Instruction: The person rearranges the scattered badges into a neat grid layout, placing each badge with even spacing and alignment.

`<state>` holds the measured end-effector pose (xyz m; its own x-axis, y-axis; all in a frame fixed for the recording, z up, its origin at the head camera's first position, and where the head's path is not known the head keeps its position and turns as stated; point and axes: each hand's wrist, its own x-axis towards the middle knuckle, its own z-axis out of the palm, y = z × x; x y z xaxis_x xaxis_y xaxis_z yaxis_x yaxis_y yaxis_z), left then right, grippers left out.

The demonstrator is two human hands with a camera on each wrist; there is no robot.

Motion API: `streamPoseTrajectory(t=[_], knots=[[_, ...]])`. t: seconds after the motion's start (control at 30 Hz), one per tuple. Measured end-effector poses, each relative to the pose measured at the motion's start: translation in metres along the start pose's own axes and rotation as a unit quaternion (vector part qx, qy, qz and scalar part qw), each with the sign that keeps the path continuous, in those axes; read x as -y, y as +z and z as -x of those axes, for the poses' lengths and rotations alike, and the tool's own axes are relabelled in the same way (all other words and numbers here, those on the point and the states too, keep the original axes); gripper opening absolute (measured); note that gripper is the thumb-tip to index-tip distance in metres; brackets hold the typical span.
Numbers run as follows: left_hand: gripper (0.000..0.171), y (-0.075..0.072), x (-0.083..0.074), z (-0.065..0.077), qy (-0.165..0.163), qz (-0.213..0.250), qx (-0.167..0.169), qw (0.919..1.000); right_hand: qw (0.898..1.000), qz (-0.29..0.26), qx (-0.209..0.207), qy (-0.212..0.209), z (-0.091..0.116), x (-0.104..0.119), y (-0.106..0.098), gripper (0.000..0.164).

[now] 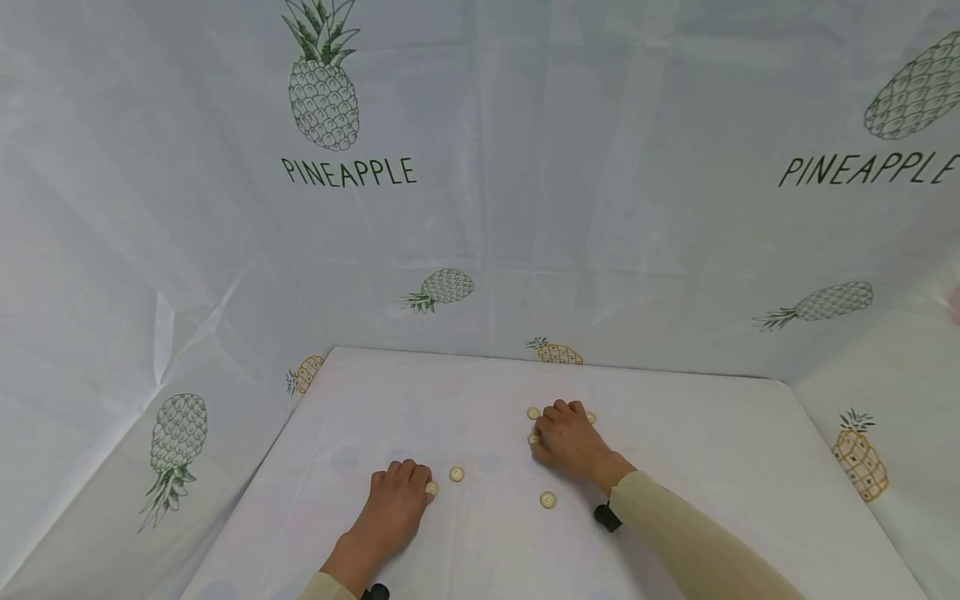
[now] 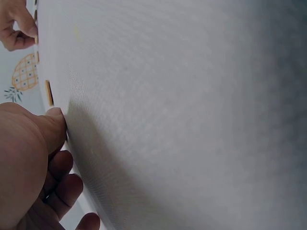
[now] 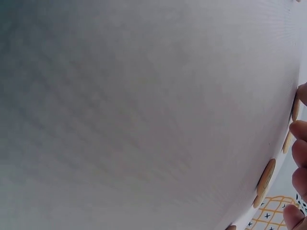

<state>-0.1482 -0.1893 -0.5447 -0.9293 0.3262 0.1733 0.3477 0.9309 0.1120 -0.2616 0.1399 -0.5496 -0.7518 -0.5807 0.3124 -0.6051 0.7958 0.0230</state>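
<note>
My left hand rests low on the white table at the left. Its thumb and index finger pinch a small round wooden disc with a dark mark on its face. From the left wrist, the thumb meets the tabletop and hides that disc. Farther forward, my right hand grips another wooden disc at its left side. The right wrist view has this disc between thumb and index fingertip. One disc lies just beyond that hand, and one more is partly covered by its fingers.
A loose disc lies to the right of my left hand. Another disc lies nearer, below my right hand. White cloth printed with pineapples hangs behind and beside the white tabletop.
</note>
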Motion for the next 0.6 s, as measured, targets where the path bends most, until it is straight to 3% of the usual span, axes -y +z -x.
streamPoseTrajectory(t=[0.13,0.37,0.6], knots=[[0.026,0.004,0.002,0.001,0.010,-0.009,-0.023,0.9997,1.000,0.003,0.002,0.002,0.002,0.000,-0.003,0.025],[0.024,0.000,-0.001,0.000,-0.003,0.000,0.009,1.0000,1.000,0.011,-0.003,0.011,0.010,0.001,-0.009,0.027],[0.026,0.001,-0.001,-0.001,-0.010,-0.006,0.019,0.9998,1.000,0.013,-0.021,0.007,0.024,0.005,-0.016,0.017]])
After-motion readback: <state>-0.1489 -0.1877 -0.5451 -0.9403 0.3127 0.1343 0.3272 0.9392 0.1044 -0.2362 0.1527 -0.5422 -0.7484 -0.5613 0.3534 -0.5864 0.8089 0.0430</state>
